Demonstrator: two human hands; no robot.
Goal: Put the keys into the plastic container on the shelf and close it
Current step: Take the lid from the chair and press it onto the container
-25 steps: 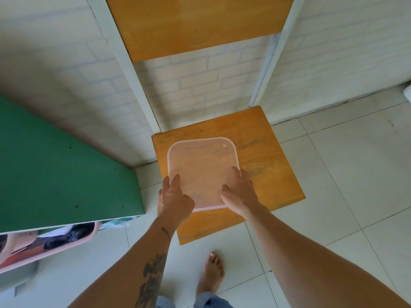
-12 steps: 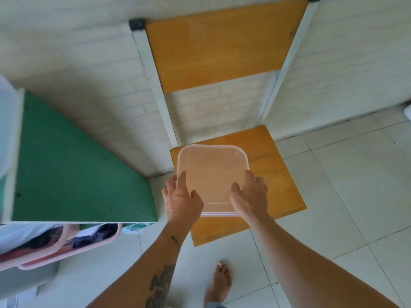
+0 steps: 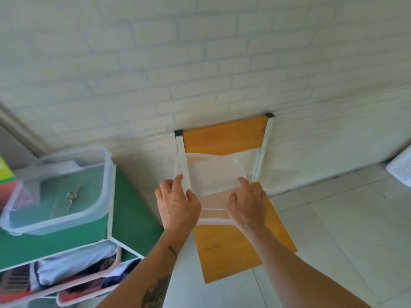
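The lid (image 3: 213, 178) and container (image 3: 66, 196) are clear, slightly frosted plastic — smooth, faintly glossy. The chair (image 3: 235, 252) is varnished orange wood on painted white metal tubing, the keys (image 3: 71, 196) shiny metal — floor tiles (image 3: 333, 230) glossy, wall (image 3: 200, 63) matt brick.

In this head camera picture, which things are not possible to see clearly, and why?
- Keys in the open plastic container: small and blurred; their number cannot be told.
- Lid: its near corners are covered by the left hand and right hand.
- Pink baskets: contents blurred, cut off by the bottom-left edge.
- White object: cut off by the right edge.
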